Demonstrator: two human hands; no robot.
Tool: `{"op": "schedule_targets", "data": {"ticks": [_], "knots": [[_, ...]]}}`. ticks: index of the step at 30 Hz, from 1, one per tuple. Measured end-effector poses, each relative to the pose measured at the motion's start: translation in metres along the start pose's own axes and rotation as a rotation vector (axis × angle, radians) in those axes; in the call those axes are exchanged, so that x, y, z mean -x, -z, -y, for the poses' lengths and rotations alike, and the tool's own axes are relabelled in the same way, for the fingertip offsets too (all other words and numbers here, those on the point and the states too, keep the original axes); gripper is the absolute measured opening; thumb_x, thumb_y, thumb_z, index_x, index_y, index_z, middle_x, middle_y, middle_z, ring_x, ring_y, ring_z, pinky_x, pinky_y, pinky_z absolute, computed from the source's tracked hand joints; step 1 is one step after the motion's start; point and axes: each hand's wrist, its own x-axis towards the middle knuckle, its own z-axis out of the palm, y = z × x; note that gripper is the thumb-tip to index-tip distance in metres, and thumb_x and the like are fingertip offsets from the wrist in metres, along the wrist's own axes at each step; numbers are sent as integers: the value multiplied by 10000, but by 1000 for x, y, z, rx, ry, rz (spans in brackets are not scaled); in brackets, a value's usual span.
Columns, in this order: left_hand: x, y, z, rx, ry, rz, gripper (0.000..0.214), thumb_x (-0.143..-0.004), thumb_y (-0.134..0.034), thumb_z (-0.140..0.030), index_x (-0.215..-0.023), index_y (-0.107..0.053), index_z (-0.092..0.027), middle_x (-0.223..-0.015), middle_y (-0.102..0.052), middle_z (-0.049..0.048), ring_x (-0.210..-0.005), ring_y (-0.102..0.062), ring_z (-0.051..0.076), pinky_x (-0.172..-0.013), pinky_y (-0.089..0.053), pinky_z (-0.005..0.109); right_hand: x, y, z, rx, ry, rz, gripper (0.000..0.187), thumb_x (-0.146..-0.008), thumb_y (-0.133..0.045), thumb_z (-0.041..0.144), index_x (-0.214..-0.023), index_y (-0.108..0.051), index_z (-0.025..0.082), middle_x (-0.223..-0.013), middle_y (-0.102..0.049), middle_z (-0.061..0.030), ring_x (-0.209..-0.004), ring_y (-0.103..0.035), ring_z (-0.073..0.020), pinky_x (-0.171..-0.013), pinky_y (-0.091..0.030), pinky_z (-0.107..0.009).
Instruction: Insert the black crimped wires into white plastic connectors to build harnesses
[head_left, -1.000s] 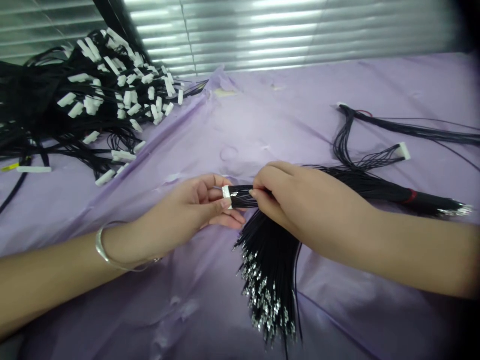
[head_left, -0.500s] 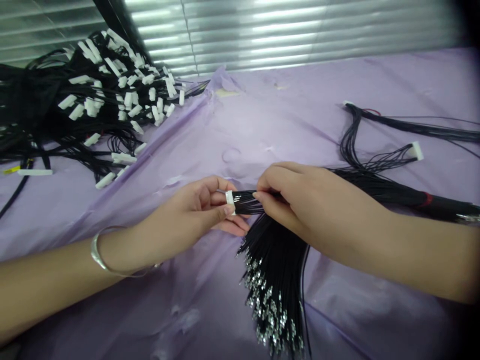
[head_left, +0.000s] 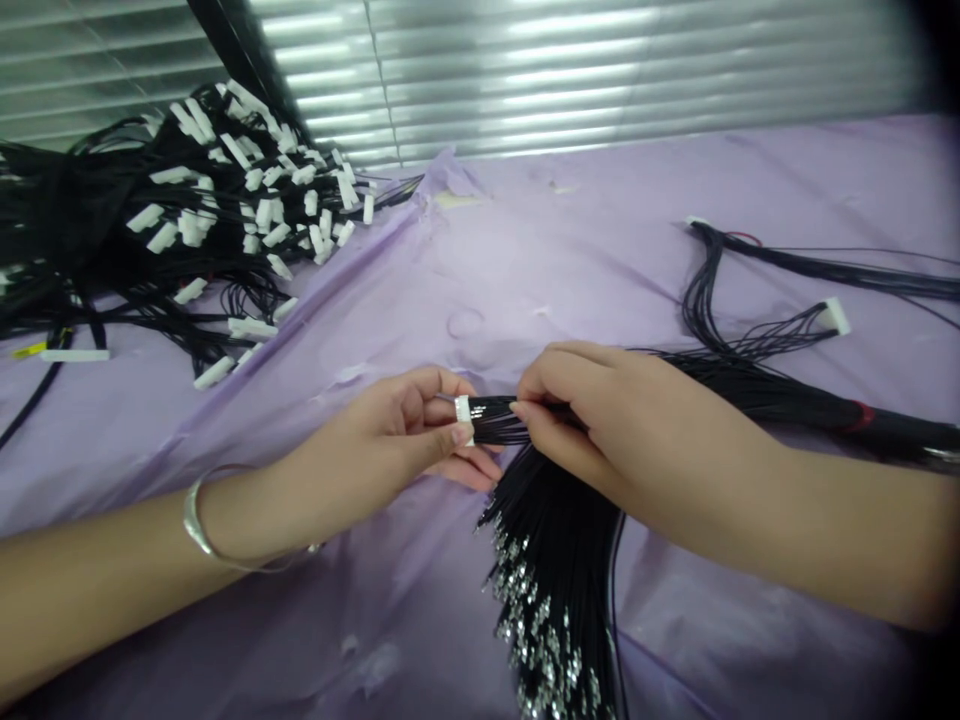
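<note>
My left hand [head_left: 390,440] pinches a small white connector [head_left: 463,412] between thumb and fingers at the middle of the table. Short black wires [head_left: 495,420] run from the connector to my right hand [head_left: 600,410], whose fingertips pinch them just right of it. Below both hands a thick bundle of black wires with silver crimped ends [head_left: 551,590] fans out toward me; its upper part is hidden under my right hand. A silver bangle [head_left: 196,520] circles my left wrist.
A large heap of black harnesses with white connectors [head_left: 187,220] fills the far left. Another harness with a white plug [head_left: 832,316] and a bundle with a red band [head_left: 859,415] lie at the right. A wrinkled purple sheet [head_left: 525,250] covers the table; blinds stand behind.
Both hands keep the same grip on the connector and wires. The whole scene has slid slightly down and right in the picture, as the camera shifted.
</note>
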Motion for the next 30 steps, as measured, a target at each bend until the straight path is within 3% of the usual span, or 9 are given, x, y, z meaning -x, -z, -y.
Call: {"op": "schedule_targets", "data": {"ticks": [23,30], "knots": [[0,1,0,27,34,13,90,-869,-535,-47,-898,-496,-123,-715,-642,8,-690,-662,108,-706,-559,244,4,-5,-2,-87,-11,9,157,-899,-447,219,-808,-567,172,-766,-589,-13,-643,-566,-156,-605,-425,-309],[-1,5,8,52,-49,74,122,-859,-595,-125,-908,-486,-148,-723,-634,3,-693,-656,111,-712,-560,263,2,-9,-1,-73,-37,55,168,-886,-427,175,-813,-578,160,-772,-602,-37,-659,-575,-162,-622,-426,-307]]}}
